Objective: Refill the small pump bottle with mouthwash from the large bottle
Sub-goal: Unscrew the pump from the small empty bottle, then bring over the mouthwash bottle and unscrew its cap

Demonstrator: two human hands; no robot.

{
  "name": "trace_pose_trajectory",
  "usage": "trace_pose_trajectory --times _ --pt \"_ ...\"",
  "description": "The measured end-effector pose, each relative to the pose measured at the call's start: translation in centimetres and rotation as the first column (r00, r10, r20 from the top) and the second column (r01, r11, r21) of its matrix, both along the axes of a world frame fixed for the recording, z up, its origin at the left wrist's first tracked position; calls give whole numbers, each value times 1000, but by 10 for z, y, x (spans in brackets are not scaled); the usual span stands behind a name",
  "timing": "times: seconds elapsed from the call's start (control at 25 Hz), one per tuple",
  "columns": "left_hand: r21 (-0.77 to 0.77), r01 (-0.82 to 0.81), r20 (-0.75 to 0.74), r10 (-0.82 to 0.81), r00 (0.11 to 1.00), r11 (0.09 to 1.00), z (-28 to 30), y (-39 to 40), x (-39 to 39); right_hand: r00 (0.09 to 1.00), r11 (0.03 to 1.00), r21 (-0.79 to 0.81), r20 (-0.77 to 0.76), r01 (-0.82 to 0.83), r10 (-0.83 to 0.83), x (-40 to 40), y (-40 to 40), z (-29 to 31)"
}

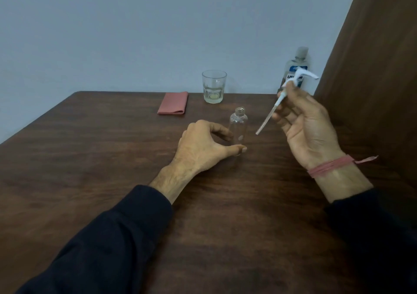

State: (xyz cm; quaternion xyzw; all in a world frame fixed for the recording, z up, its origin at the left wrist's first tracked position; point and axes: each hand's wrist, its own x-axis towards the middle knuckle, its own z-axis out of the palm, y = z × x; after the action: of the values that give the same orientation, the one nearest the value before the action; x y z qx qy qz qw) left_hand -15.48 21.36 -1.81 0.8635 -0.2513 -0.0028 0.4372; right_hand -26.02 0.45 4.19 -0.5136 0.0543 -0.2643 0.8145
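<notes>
Dark brown wood-grain surface [112,158]; red cloth [173,103]; clear bottle [238,126] and glass [214,86]; white pump [297,77]; navy sleeves [108,237]; red wrist thread [327,166].

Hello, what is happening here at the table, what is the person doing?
A person is refilling a small pump bottle. The left hand steadies it, open-necked, on the table. The right hand holds the removed pump head in the air. The large mouthwash bottle stands capped behind, untouched.
</notes>
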Motion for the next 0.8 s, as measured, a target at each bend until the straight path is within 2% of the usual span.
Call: trace_pose_trajectory --times 0.16,0.24,0.28,0.36,0.4,0.44,0.56,0.8 --pt "8 84 -20 -84 996 996 -2 4 6 953 958 -287 -285 12 -98 0 -2 -7" --pt "11 110 -17 -109 994 994 -1 7 6 893 880 -476 -392 10 -222 -1 -4 -11" --pt "15 109 -15 -109 994 994 -1 7 6 846 781 -624 -415 4 -336 -2 -6 -14" --pt "26 102 -8 -102 995 994 -1 7 6 746 518 -854 -377 -50 -549 -3 -9 -20" --pt "29 98 -8 -98 995 995 -1 6 6 715 444 -892 -366 -86 -595 -3 -9 -23" --pt "31 97 -7 -97 995 995 -1 6 5 704 431 -895 -380 -115 -600 -2 -8 -26" --pt "46 92 2 -92 996 995 0 6 5 693 423 -889 -418 -177 -588 3 -2 -32" --pt "80 71 39 -74 996 994 2 5 2 705 414 -893 -407 -174 -581 6 -3 -37"
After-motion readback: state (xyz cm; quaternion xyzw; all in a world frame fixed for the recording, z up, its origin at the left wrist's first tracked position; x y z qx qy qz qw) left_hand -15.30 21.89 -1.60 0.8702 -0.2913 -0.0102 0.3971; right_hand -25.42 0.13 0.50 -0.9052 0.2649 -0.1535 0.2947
